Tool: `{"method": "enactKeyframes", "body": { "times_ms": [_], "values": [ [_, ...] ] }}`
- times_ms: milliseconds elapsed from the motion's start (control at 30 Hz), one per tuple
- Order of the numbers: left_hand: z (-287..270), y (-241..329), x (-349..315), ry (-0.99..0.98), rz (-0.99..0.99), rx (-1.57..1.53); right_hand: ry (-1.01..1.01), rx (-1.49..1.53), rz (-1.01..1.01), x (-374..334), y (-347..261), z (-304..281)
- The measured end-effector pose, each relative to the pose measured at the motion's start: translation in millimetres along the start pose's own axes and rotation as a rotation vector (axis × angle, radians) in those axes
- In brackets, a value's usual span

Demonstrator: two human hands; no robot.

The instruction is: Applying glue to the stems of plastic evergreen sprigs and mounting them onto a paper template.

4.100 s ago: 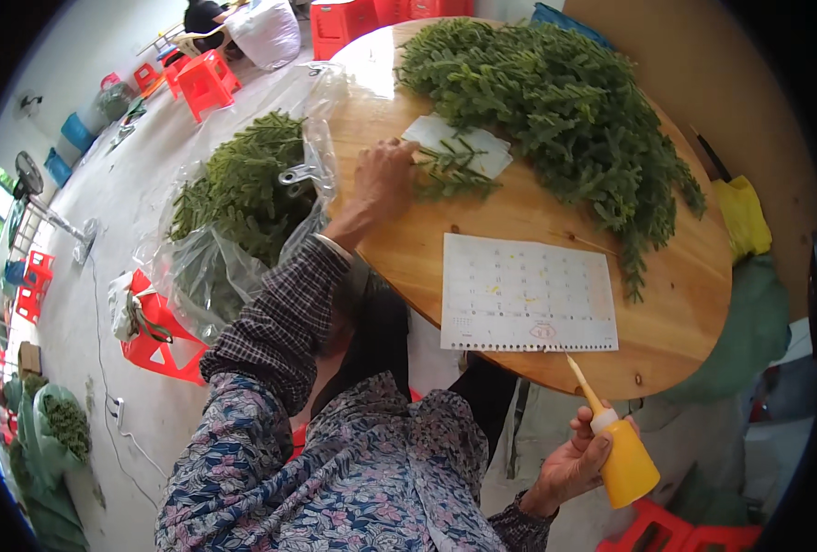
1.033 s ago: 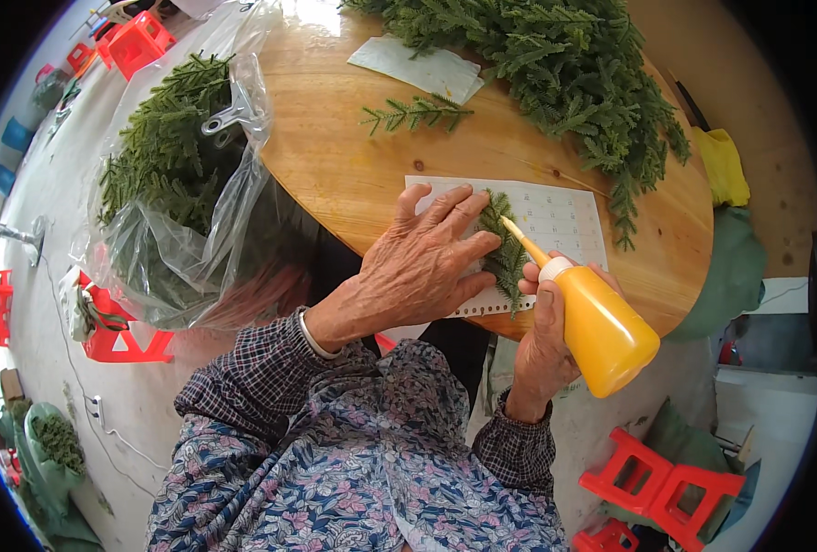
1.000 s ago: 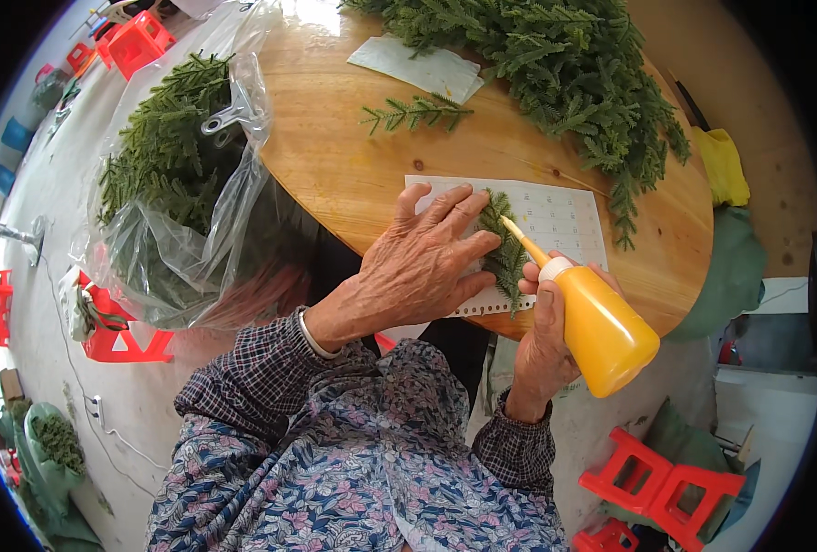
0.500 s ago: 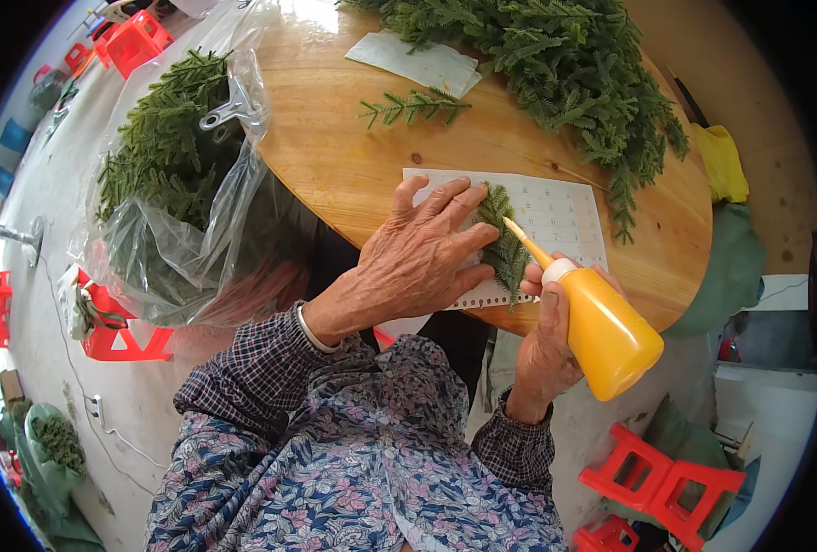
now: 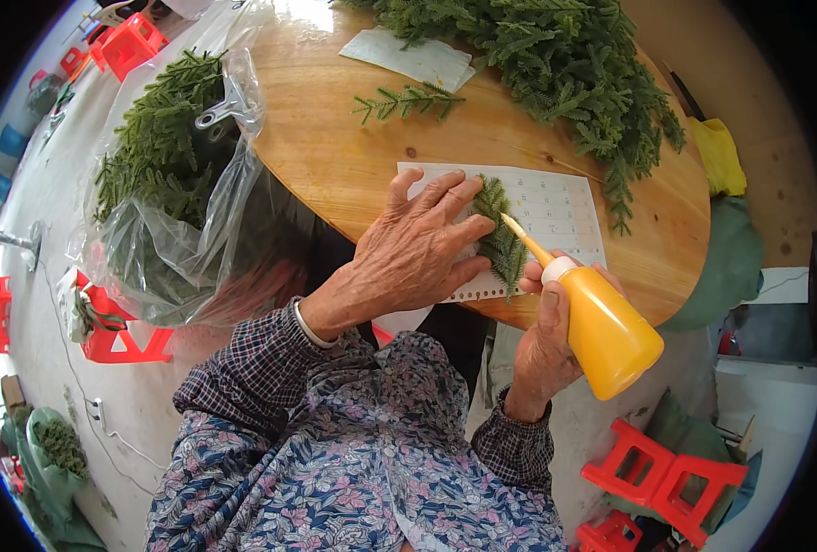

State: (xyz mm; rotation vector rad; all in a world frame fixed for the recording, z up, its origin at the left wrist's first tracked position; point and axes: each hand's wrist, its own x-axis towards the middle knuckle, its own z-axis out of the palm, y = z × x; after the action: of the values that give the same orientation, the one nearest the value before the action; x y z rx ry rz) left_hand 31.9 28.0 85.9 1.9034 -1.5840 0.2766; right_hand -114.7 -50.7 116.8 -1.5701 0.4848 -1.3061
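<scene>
The bottle (image 5: 613, 336) is orange-yellow, its collar (image 5: 558, 268) white, its nozzle (image 5: 526, 241) cream. The sprig (image 5: 501, 235) is green, the sheet (image 5: 555, 216) white with a grid, the table (image 5: 325, 129) honey-brown with dark knots. The sleeve (image 5: 247, 363) is dark check, the smock (image 5: 335, 460) navy, pink and white floral.

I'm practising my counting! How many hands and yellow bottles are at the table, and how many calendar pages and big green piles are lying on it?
Left hand and right hand: 2
Yellow bottle: 1
Calendar page: 1
Big green pile: 1
Total: 5
</scene>
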Motion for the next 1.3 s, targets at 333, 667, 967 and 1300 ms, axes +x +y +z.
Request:
{"method": "enactKeyframes", "body": {
  "times_ms": [333,667,967,1300],
  "values": [
    [5,-4,-2,0.067,0.039,0.017,-0.041,-0.255,-0.127,0,12,-12],
    [2,0,-1,0.022,0.007,-0.010,0.015,-0.326,-0.060,-2,1,-10],
    [1,0,-1,0.029,0.001,0.001,0.044,-0.312,-0.003,-2,-7,-7],
    [3,-1,-1,0.032,0.002,0.006,0.008,-0.023,0.043,-8,-17,-4]
  ]
}}
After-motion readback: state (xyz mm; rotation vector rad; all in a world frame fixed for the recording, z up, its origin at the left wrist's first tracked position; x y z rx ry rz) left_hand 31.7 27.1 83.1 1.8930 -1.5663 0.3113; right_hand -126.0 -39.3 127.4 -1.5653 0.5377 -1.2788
